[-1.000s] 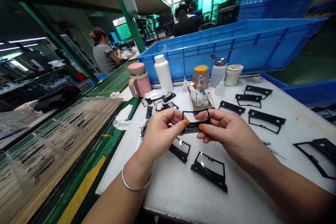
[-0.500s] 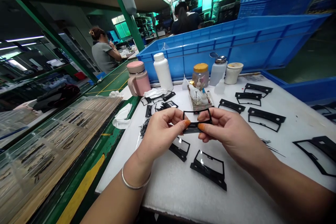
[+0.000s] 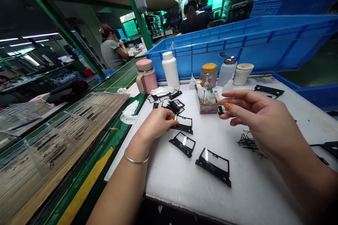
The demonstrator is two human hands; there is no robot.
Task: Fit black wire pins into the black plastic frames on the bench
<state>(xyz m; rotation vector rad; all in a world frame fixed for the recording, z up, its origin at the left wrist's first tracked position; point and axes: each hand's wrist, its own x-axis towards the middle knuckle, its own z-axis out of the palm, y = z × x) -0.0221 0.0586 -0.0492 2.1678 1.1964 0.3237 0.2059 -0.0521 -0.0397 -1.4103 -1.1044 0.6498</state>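
Right, looks like a set-down step: left hand (image 3: 157, 121) has thumb and finger pinched on the left end of a black windowed frame (image 3: 185, 128), which sits on or just above the white surface (image 3: 169, 182), beyond the middle frame (image 3: 181, 147) and near frame (image 3: 213, 173). Right hand (image 3: 264, 112) is off to the right, fingers partly apart, small black piece (image 3: 221, 110) at the fingertips; can't tell if gripped. My read: next move calls for a clean left release, no dragging into the middle frame, and a sure right-hand edge grip, clear of the loose black strands (image 3: 249, 143).
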